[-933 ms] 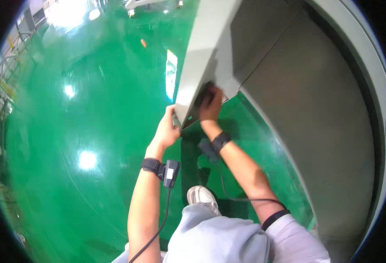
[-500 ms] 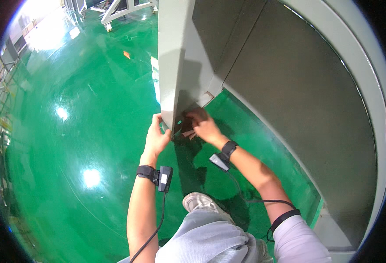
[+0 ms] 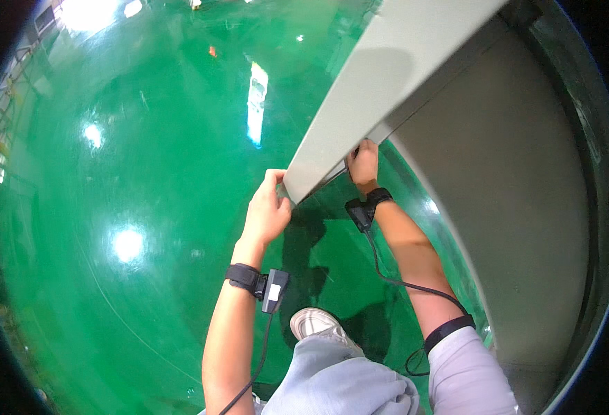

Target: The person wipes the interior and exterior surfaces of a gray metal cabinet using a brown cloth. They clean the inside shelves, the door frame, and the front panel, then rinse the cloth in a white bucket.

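Observation:
A tall light-grey metal door (image 3: pixel 360 104) slants from the upper right down to a corner near the middle. My left hand (image 3: pixel 268 211) grips that corner, thumb on the near side and fingers around the outer edge. On the door's inner side, close to its lower edge, is my right hand (image 3: pixel 364 166) with its fingers curled. The fingertips are partly hidden against the door, and what they hold cannot be made out. Each wrist wears a black strap with a small device and a cable.
The big grey cabinet wall (image 3: pixel 498 207) curves along the right side, close to my right forearm. Glossy green floor (image 3: pixel 145 173) spreads to the left, with a small orange scrap (image 3: pixel 212 52) farther off. My shoe (image 3: pixel 315 324) stands below the hands.
The door appears more slanted, its upper part farther right. My right hand has moved right and farther along the door's inner side; my left hand stays at the corner.

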`<action>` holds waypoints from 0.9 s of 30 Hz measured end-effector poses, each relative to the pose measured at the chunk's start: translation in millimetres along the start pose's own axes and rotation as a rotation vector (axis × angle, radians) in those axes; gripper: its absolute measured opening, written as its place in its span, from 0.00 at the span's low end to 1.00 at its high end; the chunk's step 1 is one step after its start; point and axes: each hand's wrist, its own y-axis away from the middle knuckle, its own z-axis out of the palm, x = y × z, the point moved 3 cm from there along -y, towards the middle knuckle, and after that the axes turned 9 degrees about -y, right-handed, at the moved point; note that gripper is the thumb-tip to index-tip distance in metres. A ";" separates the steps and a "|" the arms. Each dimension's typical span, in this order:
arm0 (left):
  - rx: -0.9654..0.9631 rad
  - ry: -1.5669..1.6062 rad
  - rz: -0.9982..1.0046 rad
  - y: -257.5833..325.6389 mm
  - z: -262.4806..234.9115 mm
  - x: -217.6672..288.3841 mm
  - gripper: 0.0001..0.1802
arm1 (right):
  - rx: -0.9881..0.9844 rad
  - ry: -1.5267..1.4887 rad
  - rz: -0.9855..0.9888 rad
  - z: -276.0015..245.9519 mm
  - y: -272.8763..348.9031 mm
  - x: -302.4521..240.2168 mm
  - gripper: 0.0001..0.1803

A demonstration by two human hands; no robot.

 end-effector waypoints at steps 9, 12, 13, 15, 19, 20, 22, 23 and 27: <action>0.189 0.091 -0.039 5.6 1.3 -17.4 0.15 | -0.340 -0.471 -0.183 4.2 43.7 -76.5 0.12; 0.241 0.129 -0.021 14.9 -8.1 -20.7 0.15 | -0.489 -0.502 -0.258 -9.3 66.2 -142.4 0.20; 0.241 0.130 -0.031 17.8 -11.4 -21.1 0.15 | -0.611 -0.541 -0.258 -10.8 62.0 -136.1 0.20; 0.157 0.076 -0.032 18.6 -11.6 -15.4 0.15 | -0.473 -0.371 -0.564 -19.3 46.1 -94.3 0.20; 0.099 0.054 0.012 19.2 -8.0 -11.9 0.17 | -0.530 -0.041 -0.448 -28.3 1.1 13.2 0.19; 0.098 0.045 0.019 20.6 -6.8 -14.0 0.18 | -0.546 -0.073 -0.365 -31.1 0.0 8.1 0.17; 0.098 0.047 -0.007 21.2 -9.9 -13.1 0.18 | -0.721 -0.071 -0.277 -23.2 7.6 -10.7 0.16; 0.114 0.036 -0.030 23.6 -13.8 -17.2 0.18 | -0.666 -0.283 -0.335 -29.2 16.9 -54.4 0.16; 0.158 0.002 -0.009 29.8 -19.0 -21.2 0.18 | -0.623 -0.454 -0.525 -28.3 66.0 -141.4 0.14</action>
